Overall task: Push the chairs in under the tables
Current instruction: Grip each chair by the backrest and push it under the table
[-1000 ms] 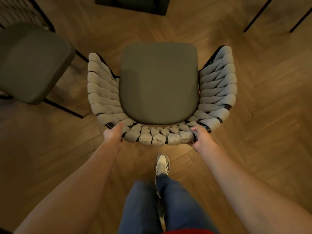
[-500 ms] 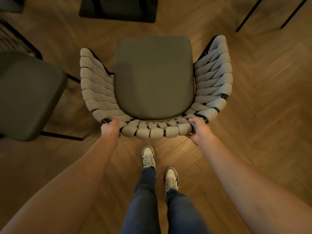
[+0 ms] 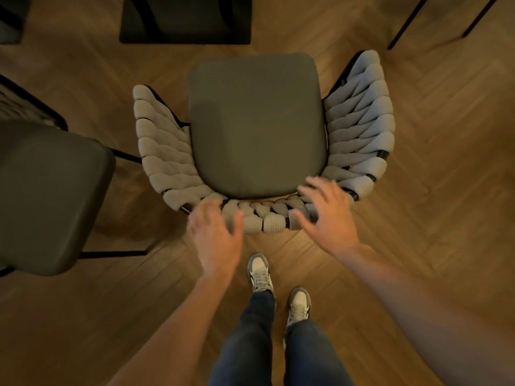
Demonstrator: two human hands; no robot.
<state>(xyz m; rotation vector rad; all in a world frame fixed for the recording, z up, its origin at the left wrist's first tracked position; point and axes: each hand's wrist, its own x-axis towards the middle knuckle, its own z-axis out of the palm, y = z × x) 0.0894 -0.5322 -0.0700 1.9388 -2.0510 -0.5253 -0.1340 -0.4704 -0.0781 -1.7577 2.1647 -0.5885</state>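
Your left hand point(image 3: 216, 238) and right hand point(image 3: 328, 215) hover spread and empty over the woven back of the chair point(image 3: 256, 126) standing on the floor; grip that stiff rim, since the rope padding probably gives

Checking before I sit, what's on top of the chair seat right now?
Nothing lies on the seat cushion; its whole top shows bare. The right hand hangs open over the woven backrest at its rear edge. The floor beneath the cushion is covered.
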